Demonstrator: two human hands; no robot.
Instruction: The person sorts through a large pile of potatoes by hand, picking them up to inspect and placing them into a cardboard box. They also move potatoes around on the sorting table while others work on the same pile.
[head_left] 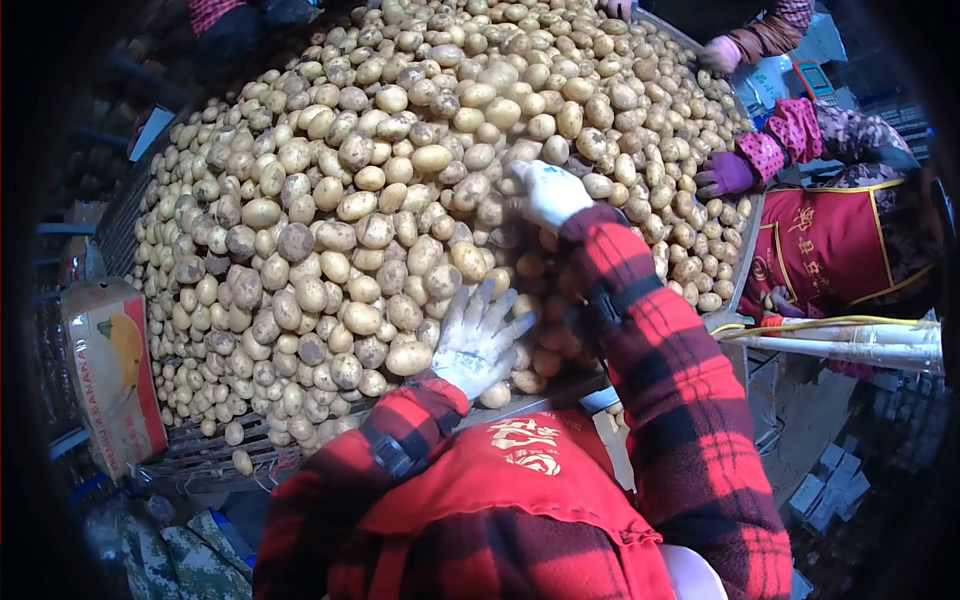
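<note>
A large heap of potatoes [340, 230] covers a slatted table. My left hand [477, 338], in a whitish glove with grey, dirty fingers, lies spread on the potatoes near the front edge, holding nothing. Further forward and to the right, my right hand [550, 192], in a white glove, reaches over the heap. Its fingers point left and are blurred against the potatoes, so whether they grip one is unclear. Dark shadow from my right arm falls on the potatoes between the two hands.
A banana carton [115, 375] stands at the left edge. On the right, a co-worker in a red apron [830, 245] has a purple-gloved hand [727, 174] at the heap. Another gloved hand [721, 54] is at the upper right. White poles [850, 343] jut in at the right.
</note>
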